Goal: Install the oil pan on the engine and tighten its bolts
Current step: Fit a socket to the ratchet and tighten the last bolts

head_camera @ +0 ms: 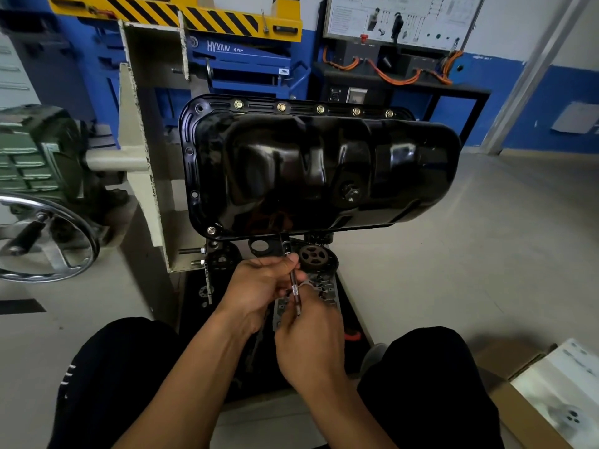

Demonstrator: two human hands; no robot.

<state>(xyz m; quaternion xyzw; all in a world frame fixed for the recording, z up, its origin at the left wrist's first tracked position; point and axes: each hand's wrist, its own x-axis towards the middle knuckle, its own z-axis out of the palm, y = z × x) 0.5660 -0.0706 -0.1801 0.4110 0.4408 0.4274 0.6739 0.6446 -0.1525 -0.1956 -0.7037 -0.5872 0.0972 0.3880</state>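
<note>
Pale floor (486, 247) right of oil pan (324, 170)

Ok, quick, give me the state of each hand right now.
Left hand: pinches the driver near its top.
Right hand: holds the driver's lower end.

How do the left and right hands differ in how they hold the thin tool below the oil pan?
Height: the left hand sits higher, near the oil pan; the right hand sits lower, nearer the person. Hold: the left hand pinches the tool just under its socket end; the right hand holds its bottom end. Both grasp the same tool.
</note>
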